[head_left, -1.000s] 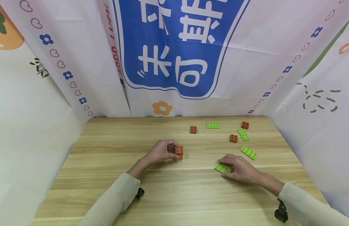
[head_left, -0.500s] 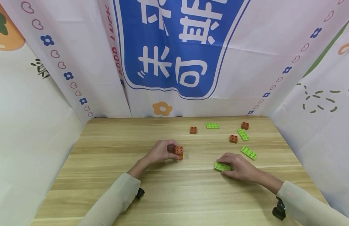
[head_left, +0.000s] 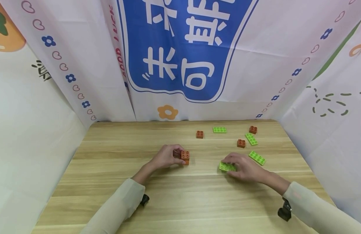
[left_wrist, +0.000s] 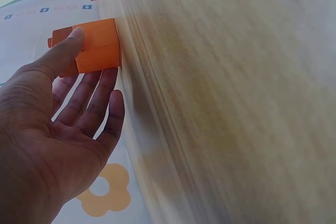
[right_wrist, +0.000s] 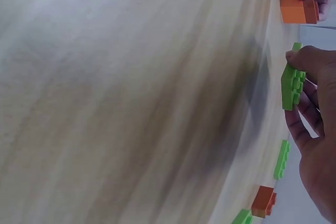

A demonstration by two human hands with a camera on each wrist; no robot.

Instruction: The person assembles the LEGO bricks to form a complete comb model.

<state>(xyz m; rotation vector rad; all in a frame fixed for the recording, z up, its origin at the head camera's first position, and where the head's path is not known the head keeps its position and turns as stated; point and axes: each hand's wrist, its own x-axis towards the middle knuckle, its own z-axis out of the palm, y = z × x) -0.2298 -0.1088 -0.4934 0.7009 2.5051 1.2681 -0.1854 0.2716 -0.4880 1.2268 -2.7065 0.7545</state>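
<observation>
My left hand (head_left: 168, 156) holds a small upright stack of toy building bricks (head_left: 185, 156) on the wooden table. In the left wrist view, a brown-orange studded brick (left_wrist: 64, 35) sits on a brighter orange block (left_wrist: 100, 45), with the thumb on the near side and fingers behind. To the right, my right hand (head_left: 246, 167) pinches a flat green toy brick (head_left: 226, 166) between thumb and fingers, its studs facing up. The right wrist view shows this green brick (right_wrist: 290, 85) just over the tabletop, partly covered by the thumb. A gap separates it from the orange stack.
Beyond the right hand lie loose green bricks (head_left: 257, 158), (head_left: 251, 139) and brown-orange bricks (head_left: 241, 143), (head_left: 253, 130). Farther back are another green brick (head_left: 219, 130) and a brown-orange brick (head_left: 199, 134). Printed white cloth (head_left: 256, 74) encloses the table's back and sides.
My right hand has moved left and slightly away from me, carrying the green brick with it. The left hand and the orange stack stay where they were.
</observation>
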